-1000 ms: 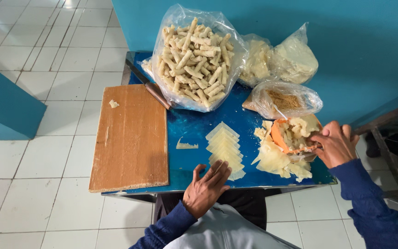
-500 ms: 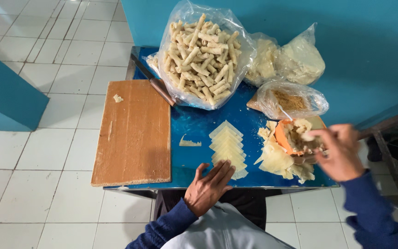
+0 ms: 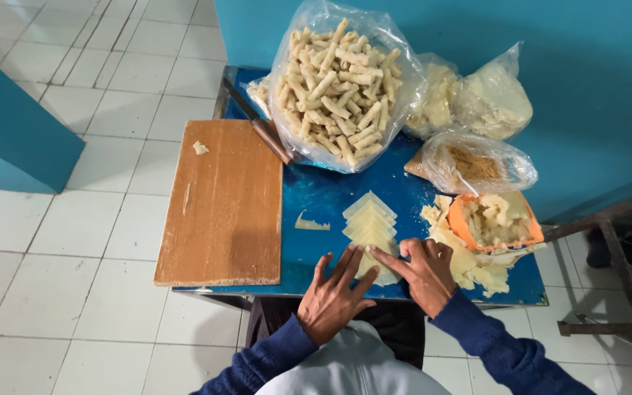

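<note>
right hand [image 3: 424, 272] now over wrappers [image 3: 370, 228]

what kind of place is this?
Probably a small home or backroom food-prep spot, not a fitted kitchen: a small blue table on white tiled floor, a clear plastic bag of pale rolled snacks, and a worn wooden cutting board.

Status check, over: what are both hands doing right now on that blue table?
Left hand flat, fingers spread, on near end of the fanned row of pale yellow dough squares. Right hand index finger pressing the same end. Nothing in the way.
</note>
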Available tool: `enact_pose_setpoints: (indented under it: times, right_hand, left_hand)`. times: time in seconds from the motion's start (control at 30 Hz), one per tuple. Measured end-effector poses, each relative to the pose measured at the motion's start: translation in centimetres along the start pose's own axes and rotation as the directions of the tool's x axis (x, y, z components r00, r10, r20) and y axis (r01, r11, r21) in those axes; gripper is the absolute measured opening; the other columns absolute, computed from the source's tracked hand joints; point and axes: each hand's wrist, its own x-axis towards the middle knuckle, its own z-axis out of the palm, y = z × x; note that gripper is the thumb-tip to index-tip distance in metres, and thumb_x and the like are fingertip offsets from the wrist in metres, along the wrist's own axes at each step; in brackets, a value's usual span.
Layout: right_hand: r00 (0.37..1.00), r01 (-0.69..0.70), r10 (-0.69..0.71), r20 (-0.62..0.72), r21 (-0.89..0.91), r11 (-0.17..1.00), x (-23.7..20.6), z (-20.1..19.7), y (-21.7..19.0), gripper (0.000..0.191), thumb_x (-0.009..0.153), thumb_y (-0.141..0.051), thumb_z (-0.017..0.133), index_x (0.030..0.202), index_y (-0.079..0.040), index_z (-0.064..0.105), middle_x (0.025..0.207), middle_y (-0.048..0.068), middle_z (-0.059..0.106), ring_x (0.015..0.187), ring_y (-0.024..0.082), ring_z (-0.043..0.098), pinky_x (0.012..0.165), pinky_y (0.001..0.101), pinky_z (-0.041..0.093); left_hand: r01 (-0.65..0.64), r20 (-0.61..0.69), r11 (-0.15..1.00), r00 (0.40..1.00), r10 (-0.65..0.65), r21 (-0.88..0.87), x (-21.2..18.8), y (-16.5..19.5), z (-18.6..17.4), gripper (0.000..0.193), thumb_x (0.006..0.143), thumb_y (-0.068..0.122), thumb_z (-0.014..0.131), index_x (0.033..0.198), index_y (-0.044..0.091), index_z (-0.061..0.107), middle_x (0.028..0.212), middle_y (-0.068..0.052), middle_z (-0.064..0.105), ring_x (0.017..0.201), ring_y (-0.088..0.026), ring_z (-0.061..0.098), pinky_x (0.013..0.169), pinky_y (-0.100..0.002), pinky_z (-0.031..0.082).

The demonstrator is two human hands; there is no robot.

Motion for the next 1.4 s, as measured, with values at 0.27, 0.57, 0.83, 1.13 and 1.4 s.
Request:
enact_pose_setpoints:
  times: [0.27, 0.57, 0.83, 1.13, 1.4]
  right_hand:
    - [0.982, 0.174, -0.187, -0.013, -0.313, 0.934, -1.2, 2.6, 1.8, 0.078, 0.089, -0.007, 0.059, 0.157, -0.038, 0.038, 0.120, -0.006, 0.048, 0.108, 0.021, 0.047, 0.092, 0.0517, 0.037]
    - [0.993, 0.094, -0.103, -0.063, -0.125, 0.988, 1.3, 1.7, 3.0, 0.055, 0.086, -0.011, 0.060, 0.131, -0.041, 0.058, 0.115, -0.004, 0.054, 0.100, 0.022, 0.048, 0.084, 0.0553, 0.033]
    - [0.989, 0.142, -0.145, -0.004, -0.183, 0.973, -0.8, 1.1, 1.2, 0.079, 0.084, -0.004, 0.057, 0.150, -0.047, 0.044, 0.115, -0.002, 0.050, 0.097, 0.021, 0.050, 0.085, 0.0556, 0.035]
    - [0.990, 0.140, -0.142, 0.019, -0.340, 0.930, 0.1, 1.5, 1.1, 0.085, 0.088, -0.008, 0.058, 0.157, -0.047, 0.029, 0.114, -0.001, 0.051, 0.100, 0.022, 0.049, 0.086, 0.0556, 0.036]
    - [0.997, 0.081, -0.082, 0.011, -0.271, 0.959, 1.2, 2.4, 1.7, 0.084, 0.091, -0.005, 0.056, 0.157, -0.049, 0.029, 0.108, 0.000, 0.051, 0.096, 0.022, 0.049, 0.091, 0.0576, 0.035]
  left_hand:
    - [-0.001, -0.019, 1.000, 1.000, 0.001, 0.020, -0.1, -0.1, 0.2, 0.063, 0.090, 0.044, 0.071, 0.145, 0.017, 0.055, 0.156, -0.022, 0.041, 0.149, -0.034, 0.037, 0.117, -0.063, 0.026]
    - [0.000, -0.040, 0.999, 0.999, 0.001, 0.037, 0.1, -0.2, 0.6, 0.063, 0.088, 0.043, 0.073, 0.144, 0.018, 0.056, 0.156, -0.021, 0.041, 0.148, -0.033, 0.037, 0.118, -0.064, 0.023]
    - [0.038, 0.011, 0.999, 0.999, -0.038, -0.013, 0.2, -0.3, 0.7, 0.062, 0.091, 0.040, 0.071, 0.147, 0.021, 0.054, 0.156, -0.024, 0.034, 0.146, -0.033, 0.038, 0.119, -0.062, 0.023]
    - [0.037, 0.036, 0.999, 0.999, -0.036, -0.027, 0.2, -0.2, -0.1, 0.060, 0.090, 0.043, 0.071, 0.144, 0.022, 0.055, 0.161, -0.021, 0.031, 0.149, -0.033, 0.034, 0.110, -0.059, 0.030]
    - [0.068, 0.111, 0.993, 0.992, -0.057, -0.099, 0.9, -0.4, -1.1, 0.063, 0.090, 0.046, 0.071, 0.141, 0.014, 0.053, 0.154, -0.021, 0.041, 0.146, -0.032, 0.037, 0.113, -0.059, 0.030]
